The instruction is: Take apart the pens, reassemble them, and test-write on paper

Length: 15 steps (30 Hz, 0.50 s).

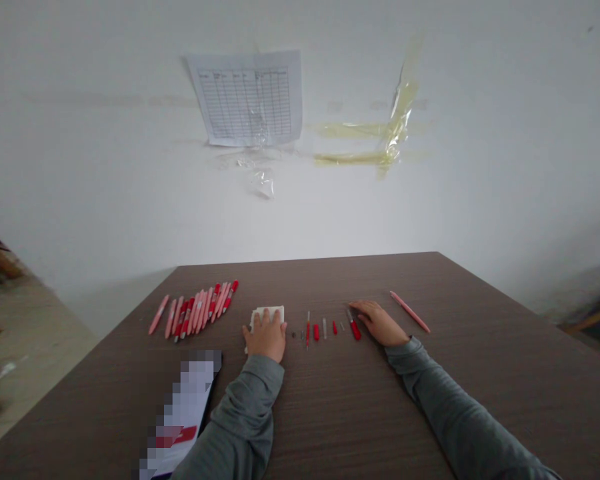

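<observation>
My left hand (267, 335) lies flat with fingers spread on a folded white cloth or paper (277, 311). My right hand (380, 323) rests on the table just right of a red and clear pen piece (354, 325), its fingers stretched out; whether they touch it I cannot tell. Between the hands is a row of pen parts: a thin red refill (308, 331), a red cap-like piece (317, 332), a clear tube (325, 328), a smaller red piece (335, 327) and a tiny spring-like part (343, 326). Small dark bits (294, 335) lie beside my left hand.
Several pink and red pens (197, 311) lie side by side at the left. One pink pen (410, 311) lies beyond my right hand. A phone-like device (185, 413), partly pixelated, is beside my left forearm. The brown table (330, 413) meets a wall with a taped sheet (250, 100).
</observation>
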Tool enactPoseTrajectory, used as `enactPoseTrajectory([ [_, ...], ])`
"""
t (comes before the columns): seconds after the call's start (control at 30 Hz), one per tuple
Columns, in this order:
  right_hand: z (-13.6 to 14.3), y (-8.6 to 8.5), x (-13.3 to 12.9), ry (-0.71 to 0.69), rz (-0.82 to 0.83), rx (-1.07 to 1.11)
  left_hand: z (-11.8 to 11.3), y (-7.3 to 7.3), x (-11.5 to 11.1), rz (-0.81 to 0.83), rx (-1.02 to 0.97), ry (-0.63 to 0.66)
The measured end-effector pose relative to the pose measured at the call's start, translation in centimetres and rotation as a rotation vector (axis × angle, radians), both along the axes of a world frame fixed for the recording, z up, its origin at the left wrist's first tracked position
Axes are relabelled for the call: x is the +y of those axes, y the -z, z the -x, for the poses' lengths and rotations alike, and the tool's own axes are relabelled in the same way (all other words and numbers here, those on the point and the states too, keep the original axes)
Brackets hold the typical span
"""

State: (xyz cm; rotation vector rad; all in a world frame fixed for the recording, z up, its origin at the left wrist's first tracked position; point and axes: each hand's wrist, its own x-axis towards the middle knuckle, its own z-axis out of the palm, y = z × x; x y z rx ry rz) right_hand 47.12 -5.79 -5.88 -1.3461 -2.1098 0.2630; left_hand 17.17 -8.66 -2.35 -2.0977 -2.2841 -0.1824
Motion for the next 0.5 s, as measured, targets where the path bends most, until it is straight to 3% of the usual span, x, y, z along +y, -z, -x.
enactPoseTrajectory([
  [0.13, 0.1, -0.2, -0.1, 0.025, -0.020, -0.004, 0.0, -0.1, -0.1, 0.011, 0.000, 0.005],
  [0.27, 0.8, -1.1, -0.8, 0.016, -0.140, 0.020, 0.0, -0.3, -0.2, 0.010, 0.014, 0.001],
  [0.5, 2.2, -2.8, -2.0, -0.119, -0.290, -0.083, -0.1, -0.7, -0.3, 0.025, 0.010, 0.003],
])
